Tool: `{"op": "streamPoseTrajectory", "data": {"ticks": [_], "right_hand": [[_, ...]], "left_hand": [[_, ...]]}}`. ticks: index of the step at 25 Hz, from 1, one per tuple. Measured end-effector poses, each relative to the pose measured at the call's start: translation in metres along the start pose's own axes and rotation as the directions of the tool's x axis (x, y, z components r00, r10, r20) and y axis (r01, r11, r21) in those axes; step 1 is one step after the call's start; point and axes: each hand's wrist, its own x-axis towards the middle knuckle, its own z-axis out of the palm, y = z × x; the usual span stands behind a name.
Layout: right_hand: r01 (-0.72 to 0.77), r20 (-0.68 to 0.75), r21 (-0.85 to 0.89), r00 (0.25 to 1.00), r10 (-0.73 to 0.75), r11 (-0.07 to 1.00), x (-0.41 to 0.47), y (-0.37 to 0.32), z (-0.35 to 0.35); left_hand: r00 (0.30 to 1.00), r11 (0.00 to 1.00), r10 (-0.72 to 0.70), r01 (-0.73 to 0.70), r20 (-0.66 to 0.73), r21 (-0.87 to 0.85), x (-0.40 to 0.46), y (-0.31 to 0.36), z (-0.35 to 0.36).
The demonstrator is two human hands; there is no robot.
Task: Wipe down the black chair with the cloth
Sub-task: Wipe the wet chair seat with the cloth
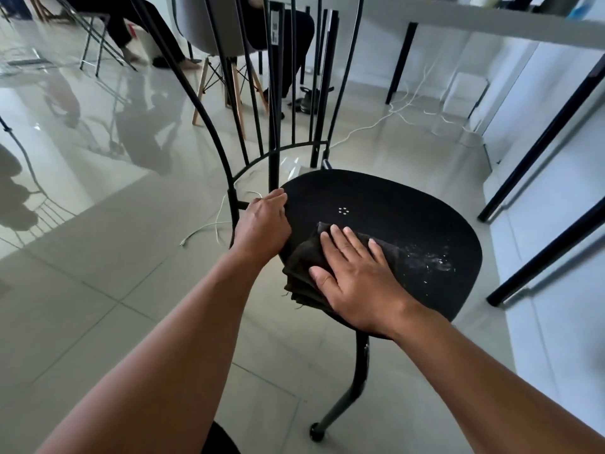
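Left hand [265, 221] grips the black chair [386, 204] seat's edge; I press the dark folded cloth [302, 257] under flat right hand [357, 280], sweeping toward white specks [435, 260] beyond my fingertips.

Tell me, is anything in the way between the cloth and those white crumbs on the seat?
Nothing visible is. The right hand presses the dark cloth flat on the black chair, and only bare seat lies between the cloth's edge and the white specks beside it. The left hand holds the seat's other edge, away from that path.
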Motion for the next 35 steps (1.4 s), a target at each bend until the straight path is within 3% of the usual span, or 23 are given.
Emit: {"op": "streamPoseTrajectory", "data": {"ticks": [4,9,11,15,18,20,22,24,29,31,35], "right_hand": [[-0.078,-0.007,-0.014,0.997,0.078,0.997,-0.006,0.039,-0.006],[-0.381,0.010,-0.063,0.924,0.382,0.922,0.053,0.050,-0.023],[-0.423,0.023,-0.062,0.905,0.425,0.904,0.067,0.031,-0.026],[-0.175,-0.004,-0.042,0.985,0.175,0.984,0.028,-0.002,-0.007],[-0.042,-0.011,0.020,0.999,0.043,0.999,-0.009,0.017,-0.005],[-0.045,-0.005,0.004,0.999,0.045,0.999,-0.004,0.037,-0.008],[-0.106,-0.002,-0.020,0.994,0.106,0.994,0.026,0.055,-0.014],[-0.192,-0.010,-0.055,0.981,0.192,0.980,0.072,0.071,-0.020],[-0.387,0.014,-0.064,0.921,0.389,0.920,0.161,0.070,-0.037],[-0.360,0.015,-0.048,0.932,0.361,0.932,0.152,0.052,-0.034],[-0.151,-0.030,-0.003,0.988,0.151,0.988,0.063,0.016,-0.009]], "left_hand": [[0.997,0.997,-0.009,0.003,0.077,0.083,-0.009,0.005,0.006],[0.987,0.997,-0.057,0.050,0.151,0.050,-0.017,0.004,0.011],[0.983,0.996,-0.070,0.060,0.171,0.064,-0.020,0.004,0.009],[0.972,0.991,-0.097,0.075,0.215,0.110,-0.018,0.007,0.003],[0.972,0.958,-0.090,0.025,0.217,0.286,-0.015,0.021,0.000],[0.981,0.937,0.007,-0.073,0.192,0.341,-0.014,0.025,0.002],[0.960,0.952,0.121,-0.185,0.253,0.244,-0.011,0.020,0.005],[0.943,0.966,0.149,-0.203,0.296,0.158,-0.010,0.013,0.005],[0.949,0.971,0.144,-0.191,0.279,0.147,-0.008,0.011,0.006],[0.957,0.983,0.120,-0.151,0.265,0.100,-0.010,0.015,0.004],[0.968,0.991,0.100,-0.118,0.230,0.064,-0.010,0.012,0.002]]}}
